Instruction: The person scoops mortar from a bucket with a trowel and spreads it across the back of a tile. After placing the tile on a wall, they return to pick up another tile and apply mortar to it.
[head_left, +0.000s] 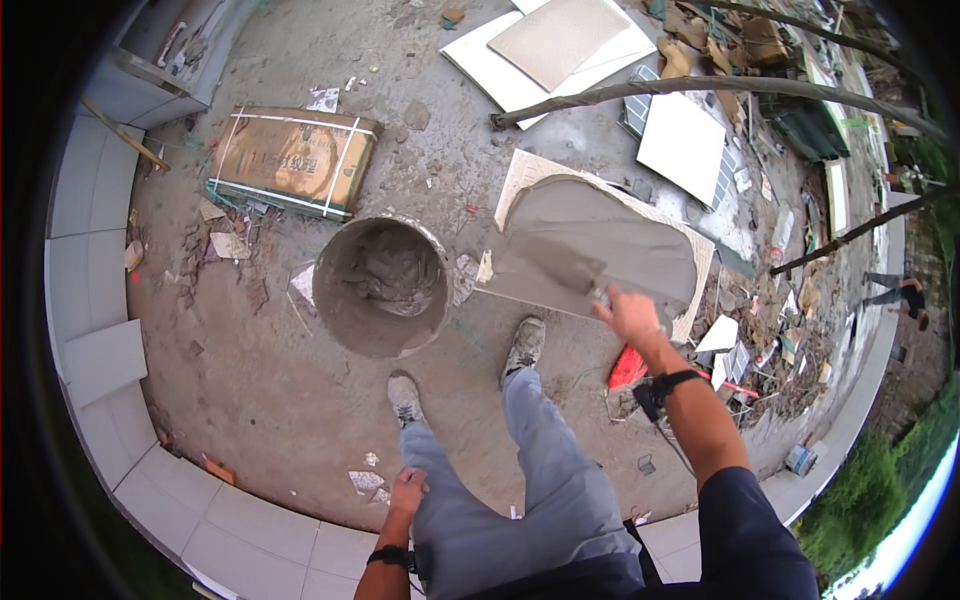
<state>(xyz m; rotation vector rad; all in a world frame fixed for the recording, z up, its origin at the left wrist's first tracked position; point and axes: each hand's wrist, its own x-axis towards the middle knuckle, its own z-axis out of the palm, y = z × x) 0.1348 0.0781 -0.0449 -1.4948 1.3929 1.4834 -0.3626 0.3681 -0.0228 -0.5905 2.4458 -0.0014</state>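
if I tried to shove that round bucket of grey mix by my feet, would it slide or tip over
The bucket looks well filled with wet grey mortar, so it is probably heavy and would resist a push. It is wide and sits on rough concrete, so tipping seems unlikely. The mix may slop.

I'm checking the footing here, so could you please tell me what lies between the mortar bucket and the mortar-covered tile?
In the head view, only a small pale scrap on bare concrete separates the bucket from the tile.
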